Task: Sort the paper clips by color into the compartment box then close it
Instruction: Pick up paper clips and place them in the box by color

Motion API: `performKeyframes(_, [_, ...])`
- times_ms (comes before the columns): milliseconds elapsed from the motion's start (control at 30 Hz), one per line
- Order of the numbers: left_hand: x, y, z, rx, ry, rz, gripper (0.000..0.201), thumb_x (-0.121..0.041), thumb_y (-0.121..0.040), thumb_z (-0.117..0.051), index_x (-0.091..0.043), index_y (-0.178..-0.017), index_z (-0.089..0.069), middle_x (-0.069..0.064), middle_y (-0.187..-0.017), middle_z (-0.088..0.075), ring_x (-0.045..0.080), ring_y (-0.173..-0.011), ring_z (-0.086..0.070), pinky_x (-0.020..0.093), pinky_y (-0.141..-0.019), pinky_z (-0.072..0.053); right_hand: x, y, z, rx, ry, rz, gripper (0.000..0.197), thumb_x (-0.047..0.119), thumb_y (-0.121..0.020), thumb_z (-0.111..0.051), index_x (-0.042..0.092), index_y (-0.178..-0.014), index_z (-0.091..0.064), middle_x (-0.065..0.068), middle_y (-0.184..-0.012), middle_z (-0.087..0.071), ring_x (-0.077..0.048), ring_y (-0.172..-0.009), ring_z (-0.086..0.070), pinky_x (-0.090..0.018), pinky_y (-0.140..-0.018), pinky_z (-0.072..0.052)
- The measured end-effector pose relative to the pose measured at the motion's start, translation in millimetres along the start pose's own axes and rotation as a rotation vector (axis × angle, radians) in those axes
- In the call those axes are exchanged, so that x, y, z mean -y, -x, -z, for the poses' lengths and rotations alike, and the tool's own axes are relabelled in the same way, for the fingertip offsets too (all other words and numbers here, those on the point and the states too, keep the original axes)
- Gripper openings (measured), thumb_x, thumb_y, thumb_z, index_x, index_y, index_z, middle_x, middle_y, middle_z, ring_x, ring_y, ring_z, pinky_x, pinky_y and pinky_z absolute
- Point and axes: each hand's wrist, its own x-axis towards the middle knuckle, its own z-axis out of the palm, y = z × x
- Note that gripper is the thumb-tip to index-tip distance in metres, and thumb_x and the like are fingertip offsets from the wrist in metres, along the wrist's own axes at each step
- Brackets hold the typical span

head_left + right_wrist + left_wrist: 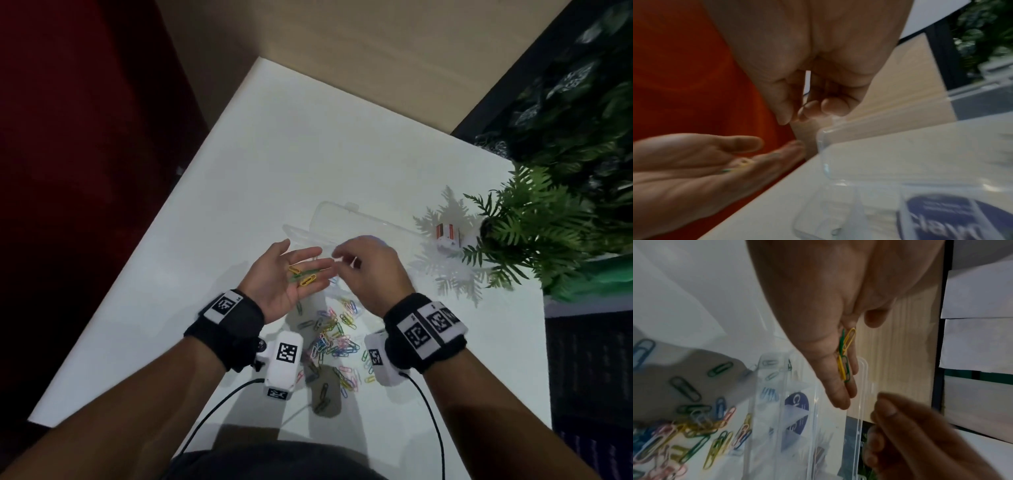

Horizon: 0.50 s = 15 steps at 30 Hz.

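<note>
My left hand [294, 270] is held palm up and flat over the white table [308, 154]. Yellow and green paper clips [303, 275] lie on its fingers, also plain in the left wrist view [844, 360]. Just to its right my right hand [342, 260] hovers with fingers curled. Its thumb and forefinger pinch a thin paper clip [804, 99] whose colour I cannot tell. Behind and under both hands lies the clear compartment box [342, 219], open, with a few clips [769, 392] in its compartments. A mixed pile of coloured paper clips [335, 339] lies on the table between my wrists.
A potted fern [534, 233] stands at the table's right edge, with a small white and red block [447, 236] beside it. The table's left edge runs diagonally close to my left wrist. Cables trail from both wrist cameras toward my body.
</note>
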Motion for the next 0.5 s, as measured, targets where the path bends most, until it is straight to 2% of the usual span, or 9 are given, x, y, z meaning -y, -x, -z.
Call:
performKeyframes(100, [9, 3, -6, 0.038, -0.033, 0.026, 0.065, -0.046, -0.101, -0.025, 0.006, -0.132, -0.048, 0.023, -0.111, -0.062, 0.030, -0.086, -0.065, 0.036, -0.070, -0.058, 20, 19, -7, 0.202, 0.138, 0.168, 0.024, 0.022, -0.088, -0.060, 0.024, -0.110, -0.068, 0.005, -0.104, -0.056, -0.007, -0.088, -0.050, -0.026, -0.077, -0.044])
performKeyframes(200, [15, 6, -9, 0.050, -0.064, 0.033, 0.072, -0.053, -0.099, -0.021, 0.004, -0.134, -0.047, 0.025, -0.122, -0.054, 0.029, -0.086, -0.059, 0.036, -0.070, -0.054, 17, 27, -16, 0.236, 0.212, 0.171, 0.023, 0.018, -0.091, -0.055, 0.018, -0.112, -0.066, 0.004, -0.118, -0.053, -0.016, -0.099, -0.055, -0.034, -0.079, -0.049])
performKeyframes(267, [19, 8, -9, 0.044, -0.069, 0.043, 0.073, -0.056, -0.098, -0.022, 0.002, -0.134, -0.047, 0.024, -0.117, -0.057, 0.029, -0.085, -0.059, 0.038, -0.072, -0.053, 16, 33, -18, 0.220, 0.222, 0.166, 0.021, 0.012, -0.090, -0.056, 0.016, -0.108, -0.067, 0.004, -0.118, -0.052, -0.016, -0.095, -0.057, -0.035, -0.076, -0.050])
performKeyframes(300, [21, 9, -9, 0.046, -0.069, 0.052, 0.074, -0.057, -0.097, -0.023, 0.002, -0.135, -0.047, 0.023, -0.112, -0.059, 0.029, -0.084, -0.060, 0.038, -0.074, -0.053, 15, 36, -17, 0.213, 0.204, 0.163, 0.019, 0.011, -0.089, -0.057, 0.014, -0.105, -0.068, 0.005, -0.116, -0.053, -0.014, -0.092, -0.056, -0.032, -0.076, -0.050])
performKeyframes(333, [22, 10, -9, 0.051, -0.073, 0.062, 0.075, -0.058, -0.097, -0.024, 0.002, -0.135, -0.047, 0.023, -0.111, -0.059, 0.029, -0.084, -0.060, 0.038, -0.075, -0.053, 15, 39, -16, 0.205, 0.162, 0.154, 0.017, 0.011, -0.089, -0.057, 0.013, -0.101, -0.069, 0.008, -0.112, -0.053, -0.009, -0.087, -0.053, -0.025, -0.075, -0.048])
performKeyframes(400, [25, 12, -11, 0.063, -0.091, 0.078, 0.076, -0.059, -0.096, -0.025, 0.003, -0.133, -0.049, 0.025, -0.114, -0.055, 0.030, -0.087, -0.061, 0.040, -0.080, -0.055, 17, 45, -10, 0.179, 0.036, 0.098, 0.011, 0.011, -0.088, -0.059, 0.013, -0.092, -0.070, 0.020, -0.093, -0.050, 0.000, -0.079, -0.045, -0.009, -0.068, -0.036])
performKeyframes(500, [26, 17, -17, 0.094, -0.140, 0.093, 0.077, -0.060, -0.097, -0.023, 0.004, -0.126, -0.054, 0.026, -0.112, -0.060, 0.033, -0.090, -0.065, 0.042, -0.084, -0.056, 13, 51, 3, 0.105, -0.215, -0.089, 0.014, 0.009, -0.085, -0.064, 0.021, -0.077, -0.063, 0.018, -0.072, -0.053, 0.007, -0.066, -0.052, -0.007, -0.062, -0.035])
